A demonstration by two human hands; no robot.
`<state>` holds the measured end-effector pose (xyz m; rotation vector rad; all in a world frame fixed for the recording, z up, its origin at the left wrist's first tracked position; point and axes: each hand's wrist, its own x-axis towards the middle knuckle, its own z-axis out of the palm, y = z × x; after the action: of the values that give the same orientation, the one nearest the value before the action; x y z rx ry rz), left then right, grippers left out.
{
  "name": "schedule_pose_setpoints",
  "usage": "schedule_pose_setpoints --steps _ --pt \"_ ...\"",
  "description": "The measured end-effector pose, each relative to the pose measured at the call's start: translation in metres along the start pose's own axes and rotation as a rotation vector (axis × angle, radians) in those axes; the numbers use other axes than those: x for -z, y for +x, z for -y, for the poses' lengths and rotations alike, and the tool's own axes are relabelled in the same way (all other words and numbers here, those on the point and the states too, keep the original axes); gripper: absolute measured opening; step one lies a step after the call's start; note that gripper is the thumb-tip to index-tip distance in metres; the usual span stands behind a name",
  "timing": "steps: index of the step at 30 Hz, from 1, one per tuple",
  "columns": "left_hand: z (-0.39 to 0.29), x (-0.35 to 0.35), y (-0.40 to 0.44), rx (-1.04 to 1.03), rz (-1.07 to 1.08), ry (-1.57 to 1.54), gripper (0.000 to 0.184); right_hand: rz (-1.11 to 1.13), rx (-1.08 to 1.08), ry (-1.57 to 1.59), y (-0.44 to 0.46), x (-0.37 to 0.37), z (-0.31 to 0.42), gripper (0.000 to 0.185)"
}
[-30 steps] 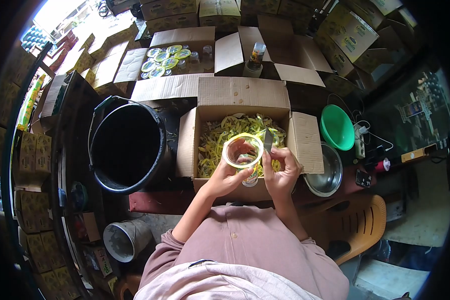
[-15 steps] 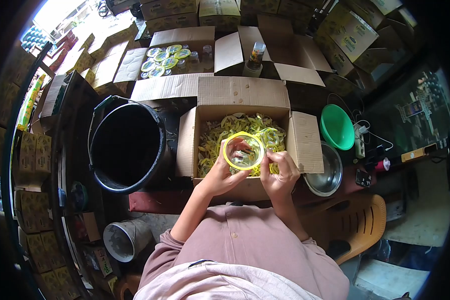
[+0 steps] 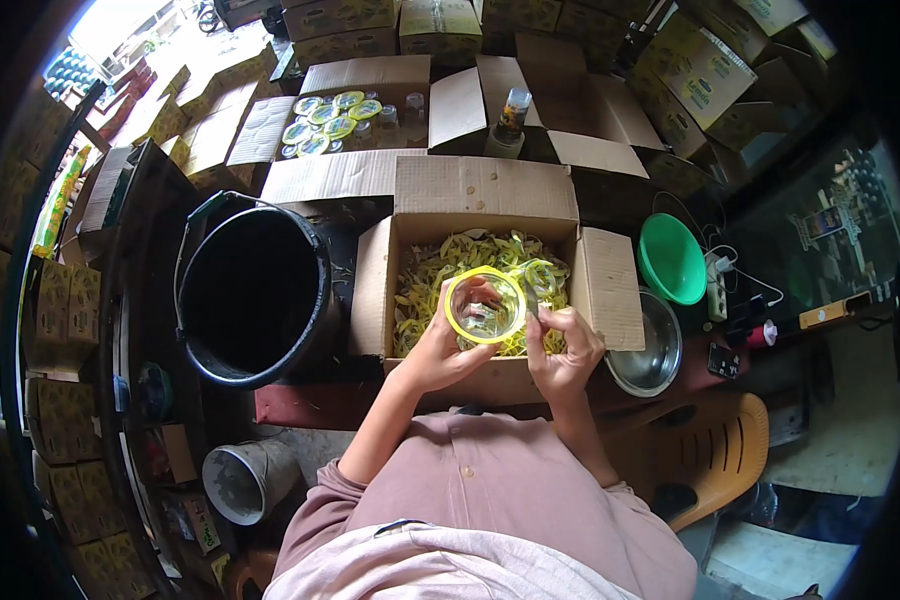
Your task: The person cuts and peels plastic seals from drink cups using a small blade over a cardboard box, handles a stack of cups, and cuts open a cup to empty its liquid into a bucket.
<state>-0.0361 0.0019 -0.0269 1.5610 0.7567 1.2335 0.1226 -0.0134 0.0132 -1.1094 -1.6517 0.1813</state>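
My left hand (image 3: 444, 347) is wrapped round a clear plastic cup (image 3: 484, 306) with a yellow rim, its opening turned up toward the camera. Close to the cup's right side, my right hand (image 3: 564, 348) pinches a small blade (image 3: 531, 291) that points upward. Both hands are over the near part of an open cardboard box (image 3: 485, 186). Yellow-green strips (image 3: 435, 262) fill this box, and another round clear piece with a yellow edge lies among them. What is inside the cup is hard to make out.
A large black bucket (image 3: 253, 372) stands left of the box. To the right are a green bowl (image 3: 672, 258) and a metal bowl (image 3: 657, 350). Behind sits a carton of lidded cups (image 3: 339, 127), with a bottle (image 3: 511, 118) beside it. An orange chair (image 3: 735, 450) is at lower right.
The cup's rim, pale at first, now shows bright yellow. The blade, upright a second ago and hardly visible half a second ago, shows again beside the cup. My left hand keeps its hold.
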Motion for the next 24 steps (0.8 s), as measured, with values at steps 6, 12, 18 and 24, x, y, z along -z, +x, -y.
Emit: schedule_pose_setpoints --steps 6,12,18,24 --pt "0.000 0.002 -0.001 0.019 0.007 0.028 0.068 -0.002 0.094 -0.094 0.000 -0.005 -0.003 0.016" --pt "0.004 0.006 -0.005 0.017 -0.017 0.065 0.069 0.016 0.121 -0.127 0.006 -0.009 0.003 0.016" --pt "0.007 0.002 -0.009 -0.007 0.070 0.083 0.073 0.041 0.045 0.001 0.008 -0.011 -0.009 0.012" --pt "-0.004 -0.005 0.001 -0.040 -0.048 -0.072 0.070 -0.054 -0.111 0.089 -0.003 -0.008 -0.004 0.012"
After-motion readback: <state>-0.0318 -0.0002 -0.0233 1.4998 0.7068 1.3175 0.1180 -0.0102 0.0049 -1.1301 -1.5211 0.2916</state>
